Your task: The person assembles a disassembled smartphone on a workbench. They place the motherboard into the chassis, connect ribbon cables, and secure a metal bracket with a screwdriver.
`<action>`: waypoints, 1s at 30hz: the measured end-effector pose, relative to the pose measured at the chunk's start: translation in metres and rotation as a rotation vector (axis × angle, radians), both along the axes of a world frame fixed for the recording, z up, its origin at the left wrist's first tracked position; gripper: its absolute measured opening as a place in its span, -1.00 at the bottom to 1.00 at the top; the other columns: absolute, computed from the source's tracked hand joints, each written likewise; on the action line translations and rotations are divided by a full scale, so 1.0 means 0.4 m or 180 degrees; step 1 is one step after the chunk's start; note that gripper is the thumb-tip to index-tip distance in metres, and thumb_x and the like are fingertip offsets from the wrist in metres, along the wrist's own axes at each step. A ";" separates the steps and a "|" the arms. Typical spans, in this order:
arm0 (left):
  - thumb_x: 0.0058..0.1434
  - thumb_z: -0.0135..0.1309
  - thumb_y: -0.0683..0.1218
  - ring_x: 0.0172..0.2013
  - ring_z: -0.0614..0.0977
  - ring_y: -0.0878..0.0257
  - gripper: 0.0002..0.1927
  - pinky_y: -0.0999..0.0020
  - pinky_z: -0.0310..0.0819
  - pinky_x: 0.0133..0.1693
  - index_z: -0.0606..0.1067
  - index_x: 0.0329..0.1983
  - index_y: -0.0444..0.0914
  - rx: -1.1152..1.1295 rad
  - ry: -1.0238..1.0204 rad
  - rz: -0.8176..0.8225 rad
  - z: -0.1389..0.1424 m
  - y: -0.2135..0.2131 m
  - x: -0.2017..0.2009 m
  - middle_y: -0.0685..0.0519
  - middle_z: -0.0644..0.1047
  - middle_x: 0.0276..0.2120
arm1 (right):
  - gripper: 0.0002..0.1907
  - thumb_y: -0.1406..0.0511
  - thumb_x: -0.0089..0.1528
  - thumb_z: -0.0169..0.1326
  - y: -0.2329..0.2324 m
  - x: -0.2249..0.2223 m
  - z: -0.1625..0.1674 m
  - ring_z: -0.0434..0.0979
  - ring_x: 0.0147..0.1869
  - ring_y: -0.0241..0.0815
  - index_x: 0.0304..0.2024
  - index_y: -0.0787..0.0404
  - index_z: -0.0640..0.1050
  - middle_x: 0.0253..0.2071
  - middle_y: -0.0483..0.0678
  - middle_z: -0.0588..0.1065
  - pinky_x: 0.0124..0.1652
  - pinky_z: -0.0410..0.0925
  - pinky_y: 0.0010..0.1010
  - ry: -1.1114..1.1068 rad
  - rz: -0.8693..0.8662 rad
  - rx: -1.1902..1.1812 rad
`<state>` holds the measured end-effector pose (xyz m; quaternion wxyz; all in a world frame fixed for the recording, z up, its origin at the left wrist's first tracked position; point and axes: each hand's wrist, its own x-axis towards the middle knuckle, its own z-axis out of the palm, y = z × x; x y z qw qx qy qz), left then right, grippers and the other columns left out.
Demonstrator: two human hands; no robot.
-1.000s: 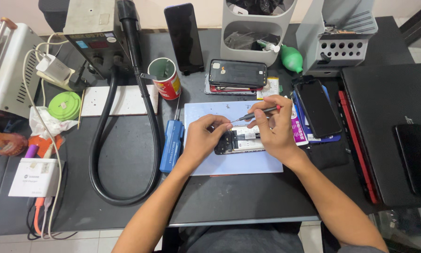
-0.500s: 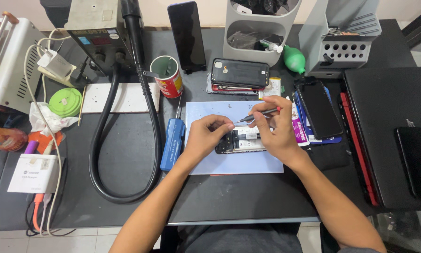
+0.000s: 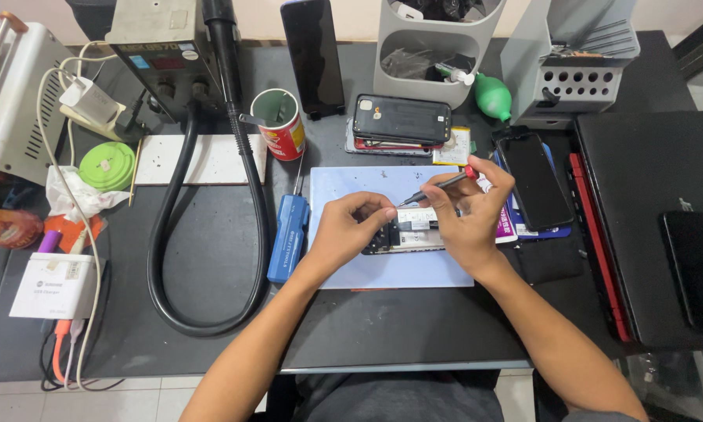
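An opened phone (image 3: 414,232) with its insides showing lies on a pale blue mat (image 3: 367,184) in the middle of the dark desk. My left hand (image 3: 350,232) rests on the phone's left end, fingers curled over it. My right hand (image 3: 467,215) grips a thin dark screwdriver (image 3: 437,187) with a red end. Its tip points down-left at the phone's top edge, close to my left fingertips.
A blue electric screwdriver (image 3: 287,238) lies left of the mat beside a thick black hose (image 3: 211,258). Behind the mat are a red cup (image 3: 281,123), stacked phones (image 3: 401,121), a grey organiser (image 3: 433,47) and a green bulb blower (image 3: 492,95). A closed black laptop (image 3: 649,219) lies at right.
My hands stay on the phone; the screwdriver tip has dropped slightly toward the phone's top edge. The view has shifted a little.
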<state>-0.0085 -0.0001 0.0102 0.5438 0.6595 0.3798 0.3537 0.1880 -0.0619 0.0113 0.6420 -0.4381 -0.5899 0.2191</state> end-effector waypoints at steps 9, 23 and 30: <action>0.21 0.28 -0.06 -0.44 0.54 0.47 -0.77 0.52 0.43 -0.37 0.66 -0.20 -0.32 0.0153 0.0081 -0.0074 0.007 -0.003 0.004 0.11 0.64 -0.45 | -0.26 0.54 0.38 0.11 -0.002 -0.025 -0.016 0.65 0.00 -0.12 0.41 0.09 -0.01 0.01 0.15 0.50 0.03 0.57 -0.32 -0.0156 0.0168 -0.0071; 0.19 0.24 -0.08 -0.42 0.56 0.20 -0.85 0.31 0.43 -0.32 0.67 -0.21 -0.22 0.1124 0.0936 0.0380 0.043 0.021 -0.033 0.03 0.56 -0.46 | -0.27 0.51 0.32 0.17 0.013 -0.035 -0.037 0.68 -0.04 -0.16 0.39 0.16 0.08 -0.13 0.05 0.57 -0.02 0.59 -0.37 -0.1061 0.0136 0.0059; 0.13 0.23 -0.13 -0.21 0.59 0.09 -0.87 0.22 0.45 -0.15 0.66 -0.25 -0.20 0.1528 0.1224 0.0201 0.032 0.021 -0.038 0.03 0.61 -0.29 | -0.28 0.50 0.32 0.17 0.017 -0.044 -0.034 0.68 -0.05 -0.16 0.39 0.16 0.08 -0.14 0.04 0.57 -0.06 0.60 -0.39 -0.1062 0.0085 -0.0004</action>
